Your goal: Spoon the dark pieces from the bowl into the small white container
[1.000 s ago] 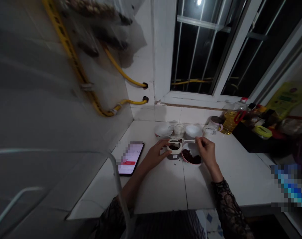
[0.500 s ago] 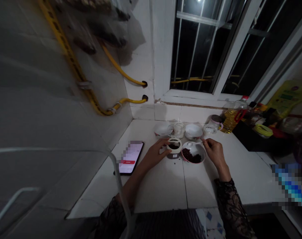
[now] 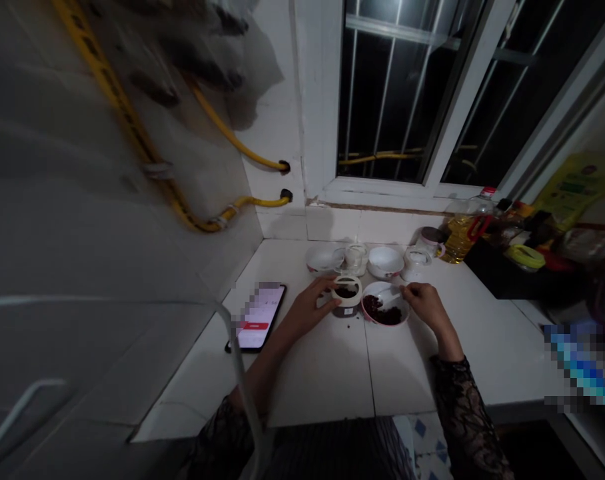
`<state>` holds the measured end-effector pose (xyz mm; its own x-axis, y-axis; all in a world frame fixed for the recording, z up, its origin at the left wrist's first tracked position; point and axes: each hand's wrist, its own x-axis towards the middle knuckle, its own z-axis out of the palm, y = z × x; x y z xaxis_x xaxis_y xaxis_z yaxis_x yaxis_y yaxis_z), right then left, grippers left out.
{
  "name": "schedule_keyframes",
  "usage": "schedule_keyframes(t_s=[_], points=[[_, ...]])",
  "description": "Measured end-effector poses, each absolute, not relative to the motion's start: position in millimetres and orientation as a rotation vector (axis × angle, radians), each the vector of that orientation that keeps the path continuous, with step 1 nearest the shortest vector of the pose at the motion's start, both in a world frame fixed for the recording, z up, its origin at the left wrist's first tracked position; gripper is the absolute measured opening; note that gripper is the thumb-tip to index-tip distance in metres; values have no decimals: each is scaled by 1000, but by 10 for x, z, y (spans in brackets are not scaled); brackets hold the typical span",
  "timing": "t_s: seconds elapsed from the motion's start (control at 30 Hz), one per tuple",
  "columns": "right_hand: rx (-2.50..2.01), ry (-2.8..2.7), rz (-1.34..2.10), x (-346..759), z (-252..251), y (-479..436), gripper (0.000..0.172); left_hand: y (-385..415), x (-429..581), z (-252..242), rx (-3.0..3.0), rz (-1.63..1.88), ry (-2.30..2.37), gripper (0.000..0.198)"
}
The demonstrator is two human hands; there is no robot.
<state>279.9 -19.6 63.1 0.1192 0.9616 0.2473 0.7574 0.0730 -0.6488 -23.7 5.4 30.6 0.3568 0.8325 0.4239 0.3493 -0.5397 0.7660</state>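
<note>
My left hand (image 3: 315,305) is closed around the left side of a small clear jar (image 3: 346,308) with a white rim, which stands on the counter with dark contents inside. Just right of it sits a white bowl (image 3: 398,293) with a pink rim, holding dark reddish-brown bits in two clumps. My right hand (image 3: 425,303) pinches the handle of a white spoon (image 3: 390,296) at the bowl's right edge. The spoon's head lies down in the bowl among the bits. A few dark crumbs lie on the tile below the jar.
Behind stand a second white bowl (image 3: 385,261), a clear bowl (image 3: 322,259), white-rimmed jars (image 3: 416,264) and a lidded mug (image 3: 431,241). An oil bottle (image 3: 460,233) and a black box of condiments (image 3: 497,270) are at right. A phone (image 3: 260,317) lies left on the white counter (image 3: 322,373).
The spoon has dipped from the bowl's upper rim down into the dark bits, with my right hand moving slightly left and down. My left hand stays at the jar.
</note>
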Motion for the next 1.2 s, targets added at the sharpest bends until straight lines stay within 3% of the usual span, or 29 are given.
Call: schedule_keyframes(t_s=[0.2, 0.43, 1.2], points=[[-1594, -1492, 600, 2842, 683, -221, 56, 35, -239, 326, 2056, 1107, 1028, 23], [-1560, -1353, 781, 2819, 669, -203, 60, 50, -238, 303, 2047, 1121, 1007, 24], [-1525, -1333, 865, 2781, 644, -182, 59, 56, -239, 290, 2082, 1125, 1025, 23]])
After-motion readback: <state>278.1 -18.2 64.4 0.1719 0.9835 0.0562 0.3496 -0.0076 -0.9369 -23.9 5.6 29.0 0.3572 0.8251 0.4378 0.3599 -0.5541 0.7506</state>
